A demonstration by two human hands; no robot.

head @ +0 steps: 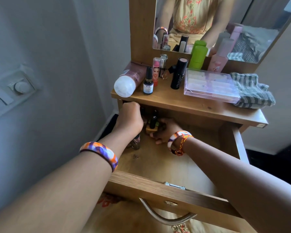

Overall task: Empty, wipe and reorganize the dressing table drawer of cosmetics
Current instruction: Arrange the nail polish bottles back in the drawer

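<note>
Both bare forearms are reaching forward and down into the pulled-out wooden drawer (158, 184) of the light-wood dressing table (191, 108), toward its shadowed back left corner. The left hand (130, 119), its wrist wearing an orange, purple and white bangle (100, 153), is curling into a fist just under the tabletop edge; what its fingers are holding cannot be told, since they are hidden. The right hand (165, 130), wearing a matching bangle with red-and-yellow thread (179, 142), is lying palm down with fingers bent around a cluster of small dark-capped bottles (152, 122) standing at the drawer's back. A small glass bottle (135, 144) is standing beneath the left wrist. On the tabletop a clear pink plastic case (210, 85) is lying beside a folded grey striped cloth (252, 91), with a tall black tube (178, 74) and a green cylindrical container (197, 56) standing nearby.
</note>
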